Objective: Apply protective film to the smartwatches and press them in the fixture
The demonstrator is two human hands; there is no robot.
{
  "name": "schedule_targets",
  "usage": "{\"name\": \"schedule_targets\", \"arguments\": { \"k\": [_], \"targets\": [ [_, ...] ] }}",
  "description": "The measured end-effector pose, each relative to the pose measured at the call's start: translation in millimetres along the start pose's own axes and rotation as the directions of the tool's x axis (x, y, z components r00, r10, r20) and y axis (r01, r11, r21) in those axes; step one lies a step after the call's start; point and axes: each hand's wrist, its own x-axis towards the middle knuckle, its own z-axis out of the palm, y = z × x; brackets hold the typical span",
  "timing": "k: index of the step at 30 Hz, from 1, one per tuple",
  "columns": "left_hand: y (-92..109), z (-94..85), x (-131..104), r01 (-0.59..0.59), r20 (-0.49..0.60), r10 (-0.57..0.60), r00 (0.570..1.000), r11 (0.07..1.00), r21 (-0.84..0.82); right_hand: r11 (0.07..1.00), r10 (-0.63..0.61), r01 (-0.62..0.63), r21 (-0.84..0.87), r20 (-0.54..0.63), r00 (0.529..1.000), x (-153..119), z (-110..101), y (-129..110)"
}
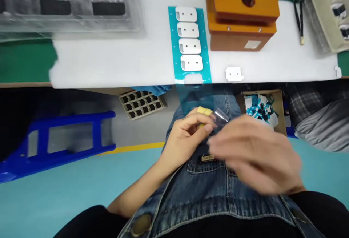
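My left hand (185, 132) is above my lap with its fingers curled together, and yellow covers wrap some fingertips. At those fingertips a small piece of clear film (221, 116) sticks out, pinched there as far as I can see. Beside it my right hand (256, 152) is smeared by motion, so its fingers and anything in them cannot be made out. A teal backing sheet (205, 56) hangs over the table's edge ahead of my hands. On it lies a column of several white plates with two small holes each, the nearest plate (191, 63) close to the edge.
A loose white plate (233, 74) lies by the table's front edge. Behind stands an orange block fixture (242, 41), with tweezers (300, 19) to its right. Trays (81, 23) occupy both back corners. Below are a box of scraps (279, 107) and a blue stool (73, 119).
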Motion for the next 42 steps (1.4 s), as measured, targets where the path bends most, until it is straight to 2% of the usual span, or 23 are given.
{"name": "schedule_targets", "arguments": {
  "k": [2, 4, 8, 12, 14, 17, 21, 23, 25, 26, 28, 30, 31, 33, 36, 38, 39, 41, 42],
  "targets": [
    [0.0, -5.0, 1.0, -0.010, -0.066, 0.011, 0.998, 1.000, 0.012, 0.998, -0.055, 0.055, -0.002, -0.053, 0.997, 9.2, 7.8, 18.7],
    [-1.3, -8.9, 1.7, -0.031, -0.081, 0.035, 0.996, 0.998, 0.051, 0.997, -0.072, 0.073, 0.005, -0.118, 0.990, 12.4, 20.0, 33.7],
    [-4.9, -12.8, 1.8, -0.095, -0.023, 0.101, 0.995, 0.975, 0.203, 1.000, -0.009, 0.012, 0.014, -0.185, 0.983, 6.6, 38.4, 47.0],
    [-10.4, -15.1, 0.9, -0.190, 0.048, 0.185, 0.982, 0.928, 0.320, 0.999, 0.042, -0.036, 0.033, -0.207, 0.977, -1.5, 40.8, 48.0],
    [-13.1, -16.0, 0.1, -0.231, 0.077, 0.218, 0.973, 0.906, 0.354, 0.994, 0.102, -0.093, 0.055, -0.208, 0.973, -4.1, 41.1, 48.1],
    [-15.2, -16.1, -1.1, -0.265, 0.103, 0.244, 0.964, 0.869, 0.418, 0.955, 0.275, -0.244, 0.170, -0.194, 0.942, -6.4, 44.3, 49.2],
    [-15.0, -14.0, -1.4, -0.293, 0.127, 0.264, 0.956, 0.825, 0.484, 0.804, 0.492, -0.399, 0.441, -0.116, 0.863, -9.3, 51.3, 53.0],
    [-14.8, -13.6, -1.0, -0.309, 0.150, 0.270, 0.951, 0.814, 0.491, 0.733, 0.544, -0.431, 0.527, -0.072, 0.836, -11.2, 54.3, 54.9],
    [-15.0, -14.6, -0.7, -0.305, 0.163, 0.258, 0.952, 0.814, 0.495, 0.710, 0.554, -0.438, 0.551, -0.055, 0.831, -12.9, 56.3, 56.6],
    [-15.2, -15.4, -0.6, -0.293, 0.163, 0.243, 0.956, 0.816, 0.498, 0.733, 0.537, -0.426, 0.530, -0.068, 0.841, -13.7, 56.7, 57.6],
    [-15.6, -17.5, -0.7, -0.264, 0.170, 0.204, 0.964, 0.821, 0.506, 0.853, 0.425, -0.341, 0.394, -0.148, 0.893, -14.8, 56.2, 59.9],
    [-16.4, -19.3, -0.9, -0.250, 0.211, 0.162, 0.964, 0.820, 0.515, 0.973, 0.199, -0.169, 0.154, -0.206, 0.958, -15.3, 54.0, 62.9],
    [-16.9, -20.0, -0.9, -0.253, 0.238, 0.147, 0.960, 0.815, 0.521, 0.997, 0.078, -0.072, 0.037, -0.191, 0.978, -15.3, 52.1, 64.3],
    [-17.5, -20.7, -0.7, -0.267, 0.281, 0.127, 0.951, 0.797, 0.542, 0.988, -0.083, 0.069, -0.139, -0.094, 0.992, -14.1, 46.9, 66.6],
    [-14.5, -21.0, 0.1, -0.283, 0.314, 0.106, 0.943, 0.753, 0.594, 0.952, -0.094, 0.124, -0.280, 0.118, 0.989, -9.1, 36.8, 68.5],
    [-9.1, -20.8, 0.5, -0.297, 0.355, 0.086, 0.931, 0.746, 0.596, 0.967, -0.068, 0.126, -0.223, 0.250, 0.966, -5.2, 31.9, 69.2],
    [-6.0, -20.4, 0.5, -0.302, 0.377, 0.081, 0.923, 0.758, 0.577, 0.987, -0.074, 0.113, -0.114, 0.299, 0.951, -3.8, 31.2, 69.4],
    [-0.5, -19.1, 0.2, -0.304, 0.409, 0.085, 0.909, 0.807, 0.507, 0.982, -0.081, 0.022, 0.190, 0.307, 0.948, -3.5, 34.9, 68.6],
    [1.1, -18.2, 0.1, -0.302, 0.417, 0.096, 0.904, 0.834, 0.462, 0.939, -0.053, -0.046, 0.341, 0.274, 0.960, -4.7, 39.4, 67.5]
  ]
}}
